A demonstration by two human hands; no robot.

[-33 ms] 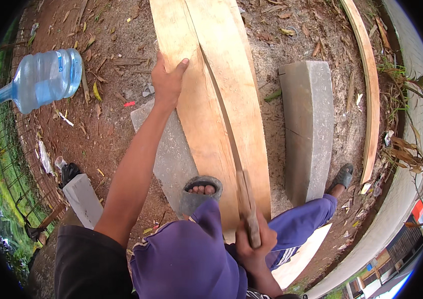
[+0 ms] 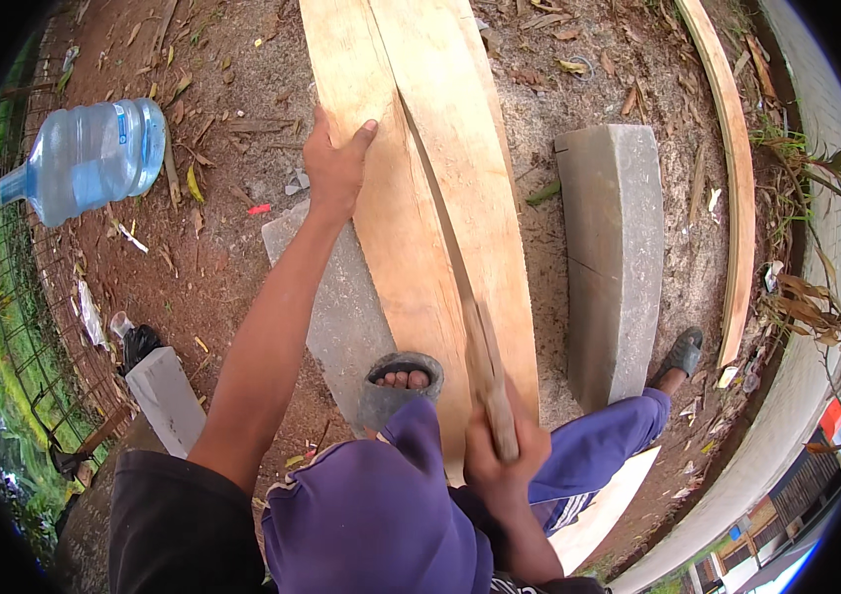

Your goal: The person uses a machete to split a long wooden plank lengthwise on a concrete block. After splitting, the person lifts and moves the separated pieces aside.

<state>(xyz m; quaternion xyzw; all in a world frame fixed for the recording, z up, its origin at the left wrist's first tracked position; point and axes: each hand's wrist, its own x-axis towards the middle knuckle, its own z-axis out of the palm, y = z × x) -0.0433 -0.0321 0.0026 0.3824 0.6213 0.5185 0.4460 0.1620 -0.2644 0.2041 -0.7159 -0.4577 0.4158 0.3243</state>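
Note:
A long pale wooden board (image 2: 396, 247) stretches away in front of me, with a lengthwise cut down its middle. In that cut lies the thin blade of a handsaw, whose worn wooden handle (image 2: 485, 361) points back toward me. My right hand (image 2: 508, 450) is wrapped round the handle near the board's near end. Farther up, my left hand (image 2: 336, 168) grips the board's left edge, its thumb on top and its other fingers hidden beneath. My sandalled foot (image 2: 401, 384) presses on the near left part of the board.
Grey concrete blocks stand right of the board (image 2: 614, 257), under its left side (image 2: 341, 317) and at lower left (image 2: 168, 396). A blue water jug (image 2: 89, 158) lies at far left. A long wooden strip (image 2: 733, 198) rests at right, beside a low wall (image 2: 787, 416).
My right hand and the saw handle have moved forward along the cut, away from me. My left hand still grips the same spot on the board.

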